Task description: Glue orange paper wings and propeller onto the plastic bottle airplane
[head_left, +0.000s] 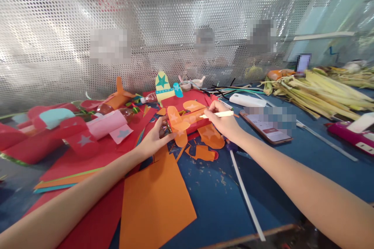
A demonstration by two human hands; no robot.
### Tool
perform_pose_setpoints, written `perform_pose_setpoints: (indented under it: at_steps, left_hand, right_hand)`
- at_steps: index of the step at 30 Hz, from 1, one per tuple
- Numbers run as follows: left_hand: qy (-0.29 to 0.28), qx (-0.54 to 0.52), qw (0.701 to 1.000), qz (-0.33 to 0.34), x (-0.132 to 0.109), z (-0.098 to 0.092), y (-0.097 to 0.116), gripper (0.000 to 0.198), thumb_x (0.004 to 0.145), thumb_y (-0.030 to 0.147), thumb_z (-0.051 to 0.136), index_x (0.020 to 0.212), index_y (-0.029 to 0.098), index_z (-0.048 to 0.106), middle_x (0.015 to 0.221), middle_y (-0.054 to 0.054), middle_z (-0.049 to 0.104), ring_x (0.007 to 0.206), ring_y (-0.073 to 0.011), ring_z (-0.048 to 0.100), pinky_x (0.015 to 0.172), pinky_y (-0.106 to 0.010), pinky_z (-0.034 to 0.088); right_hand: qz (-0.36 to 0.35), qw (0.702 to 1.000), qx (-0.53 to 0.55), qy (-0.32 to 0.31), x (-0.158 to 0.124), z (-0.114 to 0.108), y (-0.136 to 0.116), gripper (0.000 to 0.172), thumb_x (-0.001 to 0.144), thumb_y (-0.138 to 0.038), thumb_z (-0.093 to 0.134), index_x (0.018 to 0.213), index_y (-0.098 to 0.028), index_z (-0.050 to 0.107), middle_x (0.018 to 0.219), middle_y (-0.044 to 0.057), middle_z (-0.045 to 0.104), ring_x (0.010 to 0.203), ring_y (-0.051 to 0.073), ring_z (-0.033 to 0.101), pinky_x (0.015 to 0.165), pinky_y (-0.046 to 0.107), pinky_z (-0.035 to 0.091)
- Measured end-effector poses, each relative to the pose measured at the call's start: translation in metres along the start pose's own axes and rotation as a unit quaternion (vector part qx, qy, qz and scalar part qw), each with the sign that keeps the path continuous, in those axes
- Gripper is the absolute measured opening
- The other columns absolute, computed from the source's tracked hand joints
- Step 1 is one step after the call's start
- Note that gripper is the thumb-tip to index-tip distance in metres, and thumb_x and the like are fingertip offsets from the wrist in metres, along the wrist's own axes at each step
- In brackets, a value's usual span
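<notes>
In the middle of the table lies an orange paper plane (pixel 179 125) with rounded wings and pale star shapes. My left hand (pixel 154 140) grips its left side, thumb and fingers partly closed around it. A pale marker pen (pixel 219 114) is pinched in my right hand (pixel 224 124), its tip at the plane's body. Just below, an orange rounded paper piece (pixel 210 135) and cut orange scraps (pixel 204 153) lie by the plane. A large orange sheet (pixel 157 202) is spread nearest me, under my left wrist.
Red paper planes (pixel 80 140) and a pink one (pixel 106 124) crowd the left. A yellow plane part with a green star (pixel 162 81) stands behind. To the right are a phone (pixel 267 126), a glue gun (pixel 353 130), dried husks (pixel 315 89) and a white strip (pixel 245 194). Perforated metal (pixel 163 15) backs the table.
</notes>
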State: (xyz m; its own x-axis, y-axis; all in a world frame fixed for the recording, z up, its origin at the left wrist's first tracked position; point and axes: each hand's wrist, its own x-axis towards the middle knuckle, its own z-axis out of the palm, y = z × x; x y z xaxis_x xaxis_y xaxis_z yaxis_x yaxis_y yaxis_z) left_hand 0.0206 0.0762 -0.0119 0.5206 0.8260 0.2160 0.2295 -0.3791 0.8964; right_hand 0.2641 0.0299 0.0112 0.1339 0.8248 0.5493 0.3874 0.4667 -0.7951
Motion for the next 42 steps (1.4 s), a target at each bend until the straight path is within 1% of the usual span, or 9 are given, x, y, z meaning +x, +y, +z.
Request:
perform_pose_setpoints:
  at_steps: [5,14,18,21,27,33,37,42]
  left_hand:
    - [0.002,-0.001,1.0,0.005,0.0006,-0.0004,-0.0021,0.061,0.077,0.047,0.065,0.123,0.019,0.037,0.117,-0.01,0.054,0.111,-0.0254,0.059,0.096,-0.041,0.049]
    - [0.007,0.01,1.0,-0.002,-0.0004,0.0001,0.0019,0.06,0.076,0.045,0.065,0.123,0.019,0.038,0.117,-0.01,0.056,0.11,-0.0262,0.06,0.095,-0.041,0.05]
    - [0.006,0.015,1.0,-0.002,-0.0004,-0.0001,0.0028,0.061,0.075,0.045,0.066,0.123,0.019,0.038,0.119,-0.011,0.055,0.111,-0.0265,0.06,0.096,-0.042,0.05]
    - [0.004,0.008,1.0,-0.002,-0.0005,-0.0001,0.0034,0.062,0.075,0.046,0.065,0.123,0.018,0.037,0.118,-0.011,0.055,0.111,-0.0265,0.059,0.096,-0.041,0.049]
    - [0.01,0.0,1.0,0.002,-0.0004,0.001,0.0021,0.058,0.075,0.044,0.066,0.121,0.021,0.039,0.115,-0.009,0.057,0.109,-0.0257,0.06,0.095,-0.041,0.05]
    - [0.008,0.002,1.0,0.0,-0.0002,0.0009,0.0019,0.061,0.076,0.045,0.066,0.123,0.02,0.038,0.115,-0.01,0.056,0.112,-0.0268,0.059,0.096,-0.042,0.05]
    - [0.007,0.006,1.0,0.001,-0.0008,0.0006,0.0027,0.06,0.076,0.046,0.066,0.123,0.021,0.038,0.116,-0.009,0.056,0.113,-0.0266,0.058,0.097,-0.042,0.049]
    - [0.003,0.005,1.0,-0.005,-0.001,0.0005,0.0035,0.061,0.076,0.047,0.065,0.124,0.02,0.036,0.117,-0.009,0.055,0.112,-0.026,0.058,0.098,-0.042,0.048]
  right_hand:
    - [0.003,1.0,-0.002,-0.003,-0.0001,0.0002,0.0007,0.022,0.077,-0.026,0.053,0.062,-0.024,0.037,0.053,-0.007,0.039,0.051,0.011,0.039,0.051,0.027,0.026]
    - [0.002,1.0,0.004,0.001,-0.0007,0.0004,-0.0004,0.022,0.078,-0.027,0.053,0.063,-0.024,0.037,0.055,-0.007,0.04,0.051,0.012,0.04,0.052,0.027,0.026]
    - [0.003,1.0,-0.005,0.0,-0.0007,0.0001,-0.0007,0.022,0.077,-0.026,0.053,0.062,-0.024,0.037,0.054,-0.007,0.038,0.051,0.012,0.039,0.051,0.027,0.025]
    - [0.002,1.0,0.0,0.0,-0.0009,0.0001,-0.0006,0.022,0.078,-0.027,0.052,0.062,-0.024,0.037,0.054,-0.007,0.039,0.052,0.012,0.039,0.052,0.027,0.026]
    - [0.013,1.0,-0.003,-0.002,-0.0013,0.0007,-0.0001,0.022,0.078,-0.028,0.053,0.063,-0.024,0.037,0.054,-0.007,0.038,0.052,0.012,0.039,0.052,0.027,0.026]
    - [0.002,1.0,0.01,-0.002,-0.0005,0.0003,-0.0008,0.023,0.078,-0.029,0.053,0.063,-0.024,0.037,0.056,-0.007,0.04,0.053,0.012,0.04,0.053,0.027,0.027]
    - [0.003,1.0,0.002,0.006,0.0,0.0001,-0.0006,0.022,0.077,-0.028,0.053,0.062,-0.024,0.037,0.055,-0.007,0.038,0.051,0.012,0.038,0.052,0.027,0.026]
    - [-0.004,1.0,-0.008,0.004,-0.0002,0.0001,-0.0018,0.023,0.078,-0.028,0.053,0.062,-0.024,0.037,0.055,-0.006,0.039,0.052,0.012,0.038,0.053,0.027,0.027]
